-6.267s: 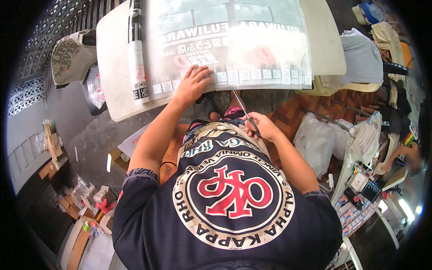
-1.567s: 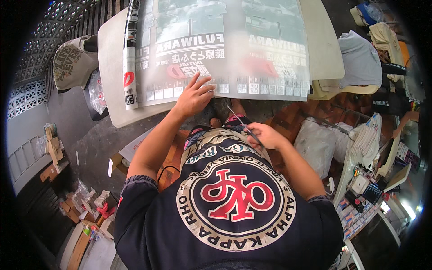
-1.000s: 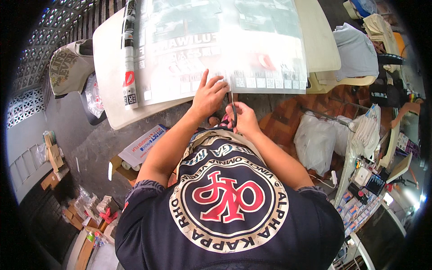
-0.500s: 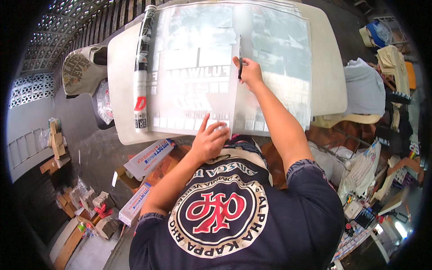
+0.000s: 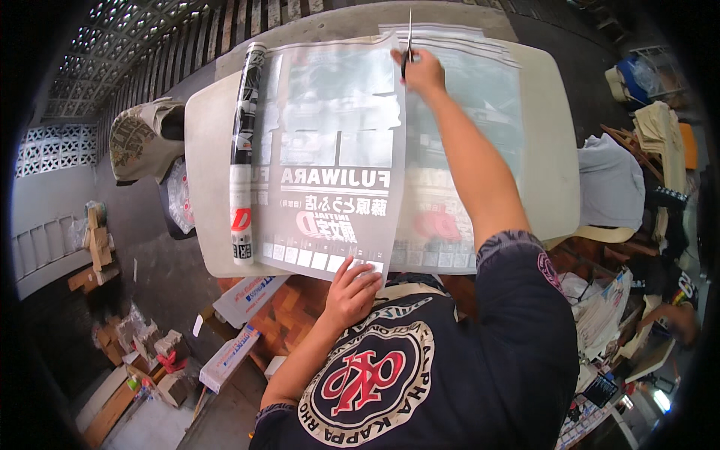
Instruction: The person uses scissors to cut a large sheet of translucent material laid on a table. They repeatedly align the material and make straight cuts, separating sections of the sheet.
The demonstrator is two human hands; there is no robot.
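While the left hand (image 5: 351, 291) pins the printed film (image 5: 330, 157) flat (fingers spread), the right hand (image 5: 421, 71) grips scissors (image 5: 409, 37).

A small print workshop: a large printed transfer film (image 5: 330, 157) is spread over a pale table (image 5: 540, 150), with folded shirts (image 5: 607, 184) stacked right of the table and long cardboard boxes (image 5: 240, 300) below it.
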